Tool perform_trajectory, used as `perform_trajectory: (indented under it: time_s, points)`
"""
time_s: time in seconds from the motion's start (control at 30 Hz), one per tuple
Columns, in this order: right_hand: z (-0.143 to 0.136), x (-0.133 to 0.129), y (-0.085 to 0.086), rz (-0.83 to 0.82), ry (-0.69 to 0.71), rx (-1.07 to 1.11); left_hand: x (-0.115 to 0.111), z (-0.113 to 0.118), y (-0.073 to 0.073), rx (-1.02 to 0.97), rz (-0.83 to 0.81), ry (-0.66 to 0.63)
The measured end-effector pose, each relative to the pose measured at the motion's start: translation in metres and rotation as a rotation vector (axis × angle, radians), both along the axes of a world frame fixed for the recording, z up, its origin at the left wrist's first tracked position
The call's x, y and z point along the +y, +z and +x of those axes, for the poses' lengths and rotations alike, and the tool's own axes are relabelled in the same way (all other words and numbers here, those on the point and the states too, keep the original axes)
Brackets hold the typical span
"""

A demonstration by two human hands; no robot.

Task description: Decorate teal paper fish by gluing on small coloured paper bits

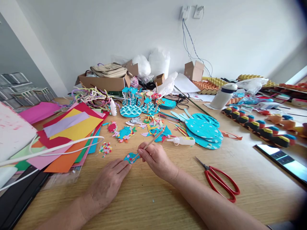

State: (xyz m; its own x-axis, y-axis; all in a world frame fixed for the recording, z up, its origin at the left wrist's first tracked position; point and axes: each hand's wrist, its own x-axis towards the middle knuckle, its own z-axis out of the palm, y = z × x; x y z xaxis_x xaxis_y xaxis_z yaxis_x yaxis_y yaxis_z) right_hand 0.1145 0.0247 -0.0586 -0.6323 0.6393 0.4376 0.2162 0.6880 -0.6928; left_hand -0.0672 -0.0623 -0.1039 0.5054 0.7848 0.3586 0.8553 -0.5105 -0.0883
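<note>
Pinning the spotted blue paper cutout [130, 157] to the bench [168, 198] at its near-left edge was the left hand [105, 179]: flat, fingers together, gripping nothing. Right hand [158, 159] was clamped on a thin wooden stick [153, 139], pinched between thumb and fingers.

Key relation: cutout lay just beyond the left fingertips, between the hands, long axis roughly left-right. Stick slanted down and left from the right hand, low end over the cutout's middle. Left hand was nearer, actually touching; right hand sat just off the cutout's right end. Pile of small coloured paper dots [105, 148] was near, beyond the left hand. Glue bottle [183, 141] lay on its side beyond the right hand; red-handled scissors [222, 183] lay right of the right forearm.

Hidden: left thumb, and the cutout's edge under the fingertips. Right end partly lost behind the right fingers. Couldn't tell if the stick tip touched paper or hung just above
</note>
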Motion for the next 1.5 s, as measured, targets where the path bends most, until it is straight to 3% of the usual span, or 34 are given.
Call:
perform_trajectory:
  time_s: [0.5,0.67,0.83,1.07,1.2,1.5]
  points:
    - [0.000,-0.003,0.002,0.056,0.047,-0.054,-0.002,0.000,-0.003,-0.060,-0.037,0.015]
    - [0.004,0.003,0.003,0.024,-0.048,0.138,-0.001,-0.004,0.011,-0.201,-0.121,0.008]
    - [0.008,0.011,0.004,0.006,-0.102,0.176,0.013,-0.025,0.030,-0.318,-0.183,0.122]
    - [0.012,0.013,0.007,0.049,-0.139,0.135,0.050,-0.060,0.030,-0.258,-0.096,0.281]
    - [0.014,0.015,0.006,0.096,-0.143,0.132,0.059,-0.075,0.033,-0.228,-0.135,0.358]
    - [0.015,0.014,0.010,0.110,-0.144,0.102,0.071,-0.091,0.039,-0.141,-0.341,0.356]
